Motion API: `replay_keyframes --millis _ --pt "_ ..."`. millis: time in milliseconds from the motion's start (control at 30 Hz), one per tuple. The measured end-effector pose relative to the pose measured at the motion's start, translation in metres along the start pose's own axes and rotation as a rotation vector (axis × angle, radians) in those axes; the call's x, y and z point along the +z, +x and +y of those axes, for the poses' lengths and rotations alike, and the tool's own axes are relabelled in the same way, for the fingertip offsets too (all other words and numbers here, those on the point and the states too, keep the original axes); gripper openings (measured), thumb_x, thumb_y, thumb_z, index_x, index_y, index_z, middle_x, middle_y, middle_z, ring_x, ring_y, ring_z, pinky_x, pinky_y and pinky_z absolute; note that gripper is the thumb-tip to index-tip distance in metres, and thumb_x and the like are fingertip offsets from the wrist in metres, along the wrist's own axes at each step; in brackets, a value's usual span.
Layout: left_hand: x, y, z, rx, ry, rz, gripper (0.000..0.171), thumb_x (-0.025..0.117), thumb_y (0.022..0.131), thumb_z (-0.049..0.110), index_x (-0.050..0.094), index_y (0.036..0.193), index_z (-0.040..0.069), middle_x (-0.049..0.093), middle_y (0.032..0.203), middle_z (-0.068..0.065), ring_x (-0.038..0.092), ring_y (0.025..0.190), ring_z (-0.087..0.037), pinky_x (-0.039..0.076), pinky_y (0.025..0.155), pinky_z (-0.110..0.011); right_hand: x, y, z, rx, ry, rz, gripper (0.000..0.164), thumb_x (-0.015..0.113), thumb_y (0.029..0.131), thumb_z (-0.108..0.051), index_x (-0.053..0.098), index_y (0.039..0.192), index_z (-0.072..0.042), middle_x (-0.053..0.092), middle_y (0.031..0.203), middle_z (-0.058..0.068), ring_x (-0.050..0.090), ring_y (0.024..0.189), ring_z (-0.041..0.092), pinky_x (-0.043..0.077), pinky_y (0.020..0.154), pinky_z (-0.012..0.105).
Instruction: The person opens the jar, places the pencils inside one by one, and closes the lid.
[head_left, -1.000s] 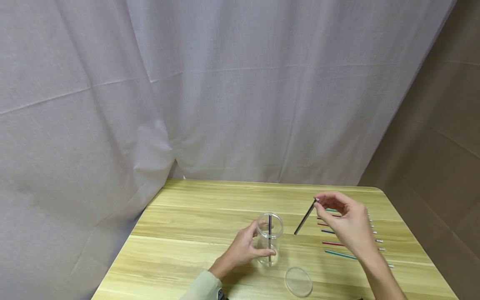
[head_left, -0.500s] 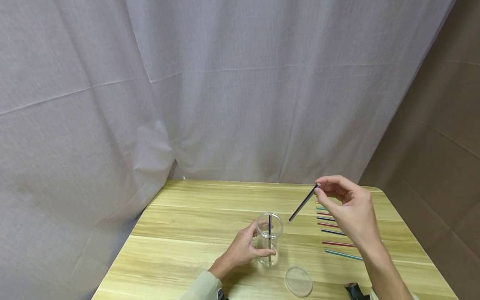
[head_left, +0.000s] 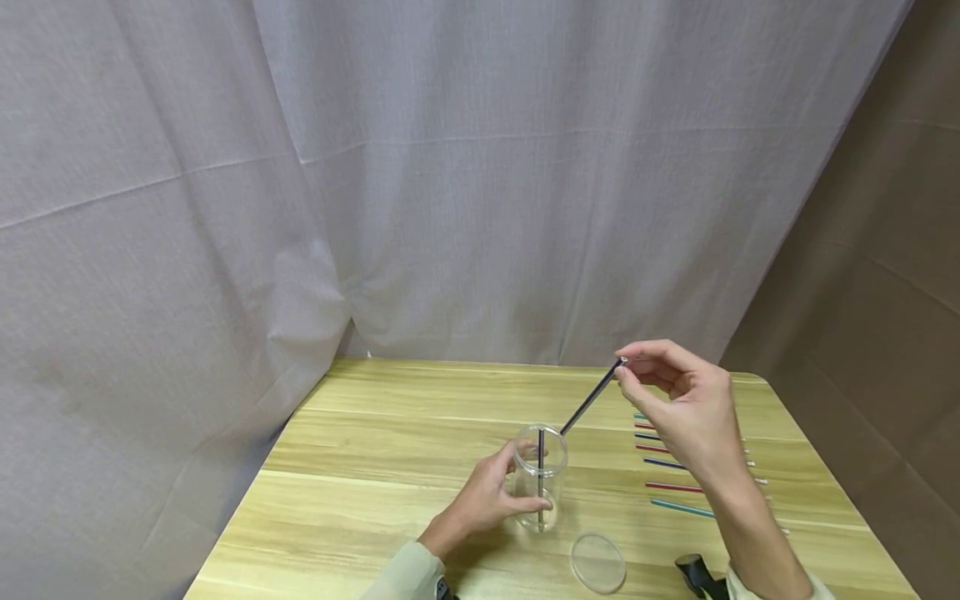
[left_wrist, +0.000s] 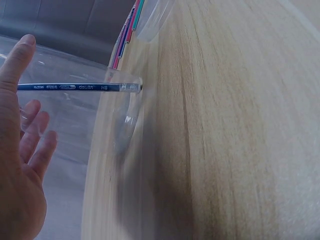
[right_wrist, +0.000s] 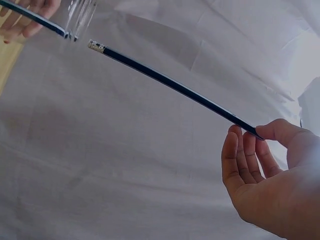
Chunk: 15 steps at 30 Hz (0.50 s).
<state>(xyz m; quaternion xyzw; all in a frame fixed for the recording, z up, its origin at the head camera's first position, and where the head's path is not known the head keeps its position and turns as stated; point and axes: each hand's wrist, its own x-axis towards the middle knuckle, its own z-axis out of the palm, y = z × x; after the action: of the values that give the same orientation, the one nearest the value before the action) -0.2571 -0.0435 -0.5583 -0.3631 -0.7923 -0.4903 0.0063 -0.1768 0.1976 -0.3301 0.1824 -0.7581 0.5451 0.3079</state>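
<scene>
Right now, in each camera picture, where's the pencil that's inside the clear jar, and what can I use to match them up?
Head: the pencil is low, right of center, upright in the clear jar.
Left wrist: the pencil runs sideways at upper left.
Right wrist: the pencil slants through the top-left corner.
Shared landmark: the clear jar, around the pencil in every view.

The head view looks forward and down over the table (head_left: 337, 467) from farthest off, taking in the left hand (head_left: 487, 493), the right hand (head_left: 693, 417) and the curtain (head_left: 480, 208) behind. The left wrist view is close and tipped sideways, facing past the palm to the jar (head_left: 554, 482); the right wrist view looks along a pencil (head_left: 592, 397) toward that jar — shared by all three views.
</scene>
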Motion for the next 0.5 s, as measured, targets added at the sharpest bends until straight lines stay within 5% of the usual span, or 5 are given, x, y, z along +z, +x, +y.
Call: replay_keyframes --millis 500 --pt "-0.001 0.0 -0.001 0.009 0.031 0.013 0.087 0.093 0.083 0.035 0.045 0.154 0.023 0.066 0.142 0.002 0.062 0.13 -0.017 0.054 0.11 -0.038 0.036 -0.025 0.042 0.087 0.033 -0.095 0.02 0.074 0.092 0.012 0.073 0.107 -0.002 0.075 0.099 0.013 0.075 0.085 0.018 0.063 0.077 0.02"
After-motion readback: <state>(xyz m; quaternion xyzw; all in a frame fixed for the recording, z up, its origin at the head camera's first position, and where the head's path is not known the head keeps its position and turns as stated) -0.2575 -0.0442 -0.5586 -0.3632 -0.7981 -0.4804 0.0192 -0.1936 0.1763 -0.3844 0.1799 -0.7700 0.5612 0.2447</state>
